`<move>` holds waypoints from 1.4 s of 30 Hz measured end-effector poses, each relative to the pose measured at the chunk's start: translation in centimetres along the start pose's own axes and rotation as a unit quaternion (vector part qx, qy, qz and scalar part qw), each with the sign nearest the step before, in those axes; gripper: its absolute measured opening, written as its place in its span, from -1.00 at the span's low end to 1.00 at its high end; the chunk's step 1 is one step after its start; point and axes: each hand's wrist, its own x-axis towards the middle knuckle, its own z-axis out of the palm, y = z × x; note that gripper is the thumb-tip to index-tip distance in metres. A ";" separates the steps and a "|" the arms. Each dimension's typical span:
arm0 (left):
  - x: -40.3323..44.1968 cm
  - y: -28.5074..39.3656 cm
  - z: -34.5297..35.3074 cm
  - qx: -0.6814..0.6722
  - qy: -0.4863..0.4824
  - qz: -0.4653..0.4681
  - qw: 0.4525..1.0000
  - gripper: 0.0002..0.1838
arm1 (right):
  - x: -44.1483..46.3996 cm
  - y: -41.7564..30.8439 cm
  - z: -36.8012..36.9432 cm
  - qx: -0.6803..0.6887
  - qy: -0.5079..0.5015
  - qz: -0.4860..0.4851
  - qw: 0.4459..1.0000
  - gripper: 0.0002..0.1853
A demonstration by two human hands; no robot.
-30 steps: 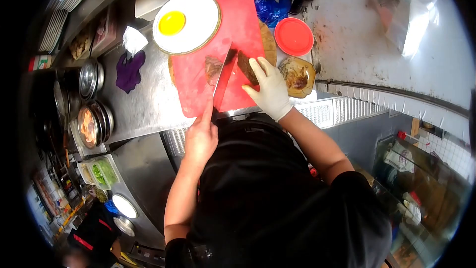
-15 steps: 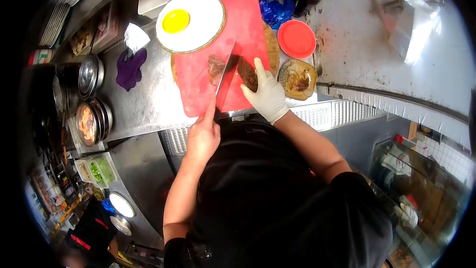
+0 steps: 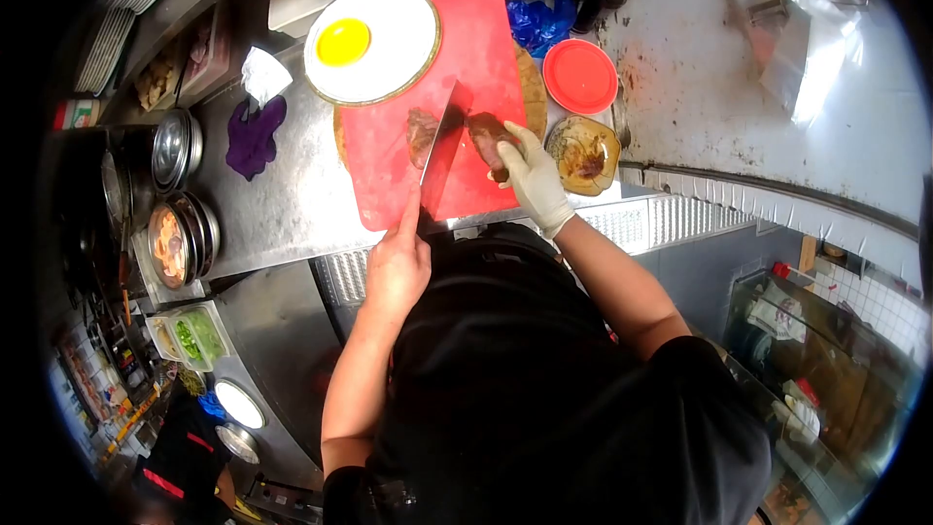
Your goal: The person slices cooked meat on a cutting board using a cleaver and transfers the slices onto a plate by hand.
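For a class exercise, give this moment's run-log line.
left hand: holding kitchen knife; gloved right hand: holding meat piece; other meat piece: on red cutting board

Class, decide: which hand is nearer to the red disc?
Right. The right hand, holding meat, is down-left of the red disc in view; the left hand, gripping the knife, is farther down-left.

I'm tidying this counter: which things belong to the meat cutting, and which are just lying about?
In use:
knife, in the left hand
meat piece, in the gloved right hand
second meat piece
red board

Apparently just lying about:
purple cloth
blue plastic
red disc
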 end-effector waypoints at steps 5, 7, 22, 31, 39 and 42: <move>-0.1 -0.1 0.3 -0.002 0.015 0.014 1.000 -0.04 | 2.4 2.7 -2.1 -0.178 0.032 -0.139 0.974 -0.49; -0.1 0.1 0.2 0.006 0.007 0.007 1.000 -0.03 | 2.2 1.8 -1.9 -0.275 0.059 -0.182 0.942 -0.48; -0.1 0.2 0.3 0.014 0.006 0.000 1.000 -0.06 | 4.4 -2.7 -4.8 -0.324 -0.119 -0.281 0.896 -0.46; -0.2 0.5 0.3 0.030 0.001 0.001 1.000 -0.05 | 4.3 -1.9 -5.6 -0.286 -0.138 -0.248 0.915 -0.46; -0.1 1.0 0.3 0.054 0.002 0.011 0.998 -0.06 | 3.3 -0.2 -5.0 -0.350 -0.068 -0.328 0.875 -0.51; -0.2 0.7 0.5 0.056 0.002 0.015 0.998 -0.06 | 3.8 -0.2 -5.3 -0.332 -0.088 -0.325 0.881 -0.53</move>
